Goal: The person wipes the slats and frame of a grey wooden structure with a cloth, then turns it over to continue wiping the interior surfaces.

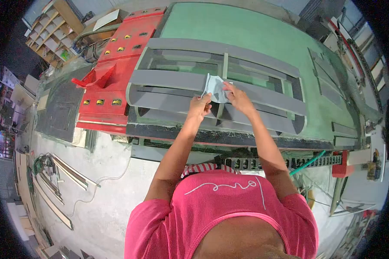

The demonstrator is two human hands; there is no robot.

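A crumpled pale blue cloth (215,88) is held up between my two hands, over the grey slatted panel frame. Thumb and fingers of my left hand (200,106) pinch its lower left edge. On the other side, my right hand (239,98) grips the cloth's right edge with bent fingers. Beneath them lies the grey slatted frame (168,79), with long slats running left to right and curved end pieces. The cloth hides part of a middle slat and the centre divider.
The frame rests on a green-topped table (229,23). A red machine section (132,32) with yellow and black inserts adjoins at left, with a red strap-like piece (100,77) on it. Grey flat pieces (326,77) lie at right. Long strips (52,203) lie on the floor.
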